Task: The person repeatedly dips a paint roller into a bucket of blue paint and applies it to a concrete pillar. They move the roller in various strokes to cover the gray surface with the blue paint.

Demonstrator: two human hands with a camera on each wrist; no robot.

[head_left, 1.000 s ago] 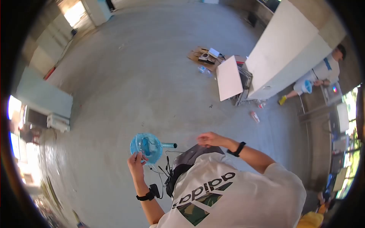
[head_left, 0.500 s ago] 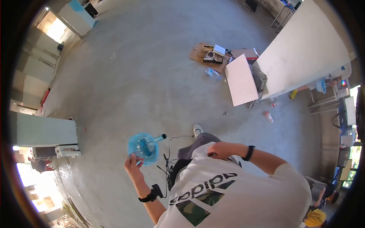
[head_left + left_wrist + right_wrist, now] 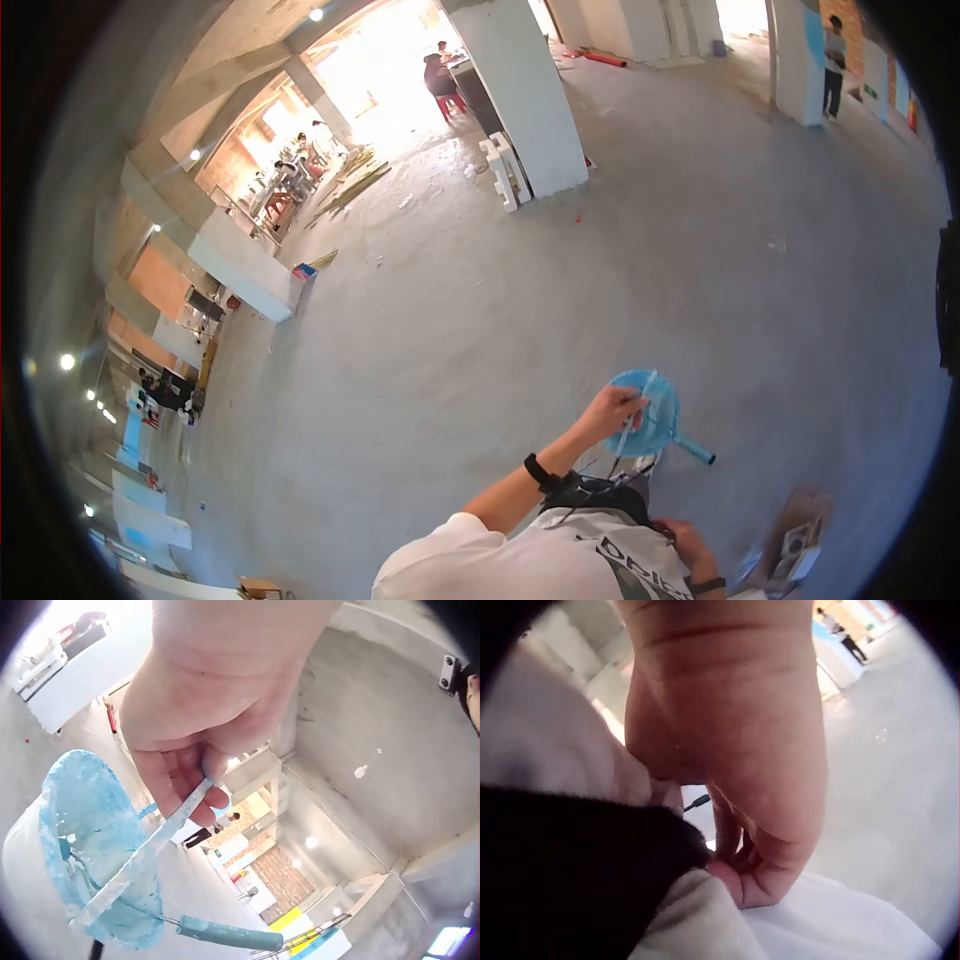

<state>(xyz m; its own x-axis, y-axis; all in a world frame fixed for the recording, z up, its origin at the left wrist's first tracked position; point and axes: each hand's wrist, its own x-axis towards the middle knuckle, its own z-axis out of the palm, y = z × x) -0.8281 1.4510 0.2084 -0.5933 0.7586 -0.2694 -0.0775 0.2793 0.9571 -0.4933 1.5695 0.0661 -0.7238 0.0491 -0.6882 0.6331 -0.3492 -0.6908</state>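
My left hand [image 3: 612, 413] grips the paint-smeared strap handle [image 3: 142, 859] of a blue-coated bucket [image 3: 645, 440], which hangs in front of my body. In the left wrist view, fingers curl round the top of the strap, and the bucket's rim is crusted with light blue paint. A tool with a teal handle [image 3: 229, 934] and a metal rod lies across the bucket, its grip sticking out over the rim. At my waist, my right hand [image 3: 731, 750] has bent fingers against the white shirt [image 3: 832, 922] and a black waist pack [image 3: 577, 870]; its grasp cannot be told.
Grey concrete floor [image 3: 440, 330] spreads ahead. A pale pillar [image 3: 535, 110] stands beyond, with white blocks [image 3: 505, 172] at its foot. Cardboard with boxes [image 3: 800, 540] lies at the lower right. One person [image 3: 833, 70] stands far right; others sit at the back near long strips [image 3: 350, 185].
My view has swung left toward the bright back area. My right hand came in from the front to my waist. The bucket stays in my left hand.
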